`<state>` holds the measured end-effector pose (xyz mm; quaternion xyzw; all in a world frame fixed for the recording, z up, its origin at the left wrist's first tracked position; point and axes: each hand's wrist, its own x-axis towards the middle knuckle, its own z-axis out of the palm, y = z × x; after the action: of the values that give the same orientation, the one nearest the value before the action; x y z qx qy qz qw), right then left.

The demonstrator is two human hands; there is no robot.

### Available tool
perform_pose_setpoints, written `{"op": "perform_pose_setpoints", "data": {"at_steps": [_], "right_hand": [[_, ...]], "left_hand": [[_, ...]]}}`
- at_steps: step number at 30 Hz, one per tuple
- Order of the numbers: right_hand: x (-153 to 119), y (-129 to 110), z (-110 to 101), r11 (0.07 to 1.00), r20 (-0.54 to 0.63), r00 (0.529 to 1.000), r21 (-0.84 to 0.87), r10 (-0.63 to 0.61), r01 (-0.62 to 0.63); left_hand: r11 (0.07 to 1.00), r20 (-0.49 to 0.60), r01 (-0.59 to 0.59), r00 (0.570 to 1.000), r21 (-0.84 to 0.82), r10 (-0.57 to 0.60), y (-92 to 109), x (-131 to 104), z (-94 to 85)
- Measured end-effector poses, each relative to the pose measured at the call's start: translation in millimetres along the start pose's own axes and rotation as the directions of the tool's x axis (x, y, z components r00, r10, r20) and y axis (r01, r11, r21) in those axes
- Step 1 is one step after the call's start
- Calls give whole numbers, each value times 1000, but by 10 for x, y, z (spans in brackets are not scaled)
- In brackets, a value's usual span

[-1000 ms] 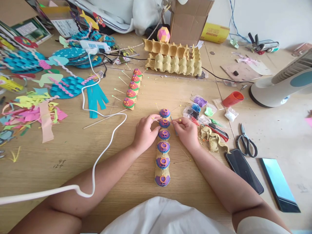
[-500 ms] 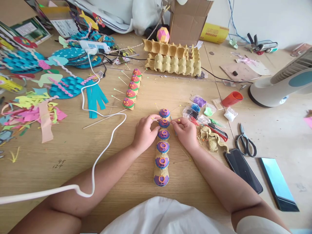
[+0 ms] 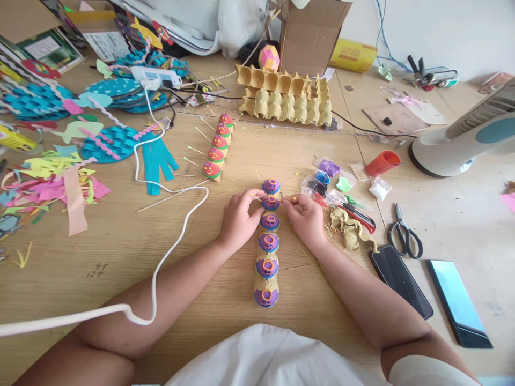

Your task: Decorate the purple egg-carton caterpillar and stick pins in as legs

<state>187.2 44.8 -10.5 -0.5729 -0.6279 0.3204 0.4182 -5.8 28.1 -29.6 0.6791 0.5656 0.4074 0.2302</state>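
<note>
Bumps point(image 3: 267, 267) with purple and blue tops make up a long egg-box strip point(image 3: 271, 283) in the head view. It lies on the surface point(image 3: 217, 303) right in front of the person, between the two hands. All six bumps have a face and an orange ring, so that part looks done. The far bump point(image 3: 271, 186) has a thin stick with a yellow tip poking out on each side. The second bump point(image 3: 271, 202) has one on its left, and its right one seems to be what is being worked on. The four nearer bumps have no sticks yet, so they look left to do. Two loose sticks point(image 3: 298, 267) lie by the right wrist. Farther off, a red and green strip point(image 3: 220, 142) has sticks with pale tips.

Both arms reach forward and slant in, with the elbows out wide. The right hand point(image 3: 307, 217) pinches a yellow-tipped stick point(image 3: 294, 198) that points at the second bump; I cannot tell if its end is in. The left hand point(image 3: 241, 217) is curled, its fingers and thumb against the strip's left side. I cannot tell if it grips or just touches.
</note>
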Motion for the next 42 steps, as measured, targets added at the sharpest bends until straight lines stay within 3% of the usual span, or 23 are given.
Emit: {"op": "perform_pose_setpoints", "data": {"at_steps": [42], "right_hand": [[3, 10, 3, 998, 13, 998, -6, -63, 63]], "left_hand": [[1000, -1, -1, 1000, 28, 1, 22, -5, -8]]}}
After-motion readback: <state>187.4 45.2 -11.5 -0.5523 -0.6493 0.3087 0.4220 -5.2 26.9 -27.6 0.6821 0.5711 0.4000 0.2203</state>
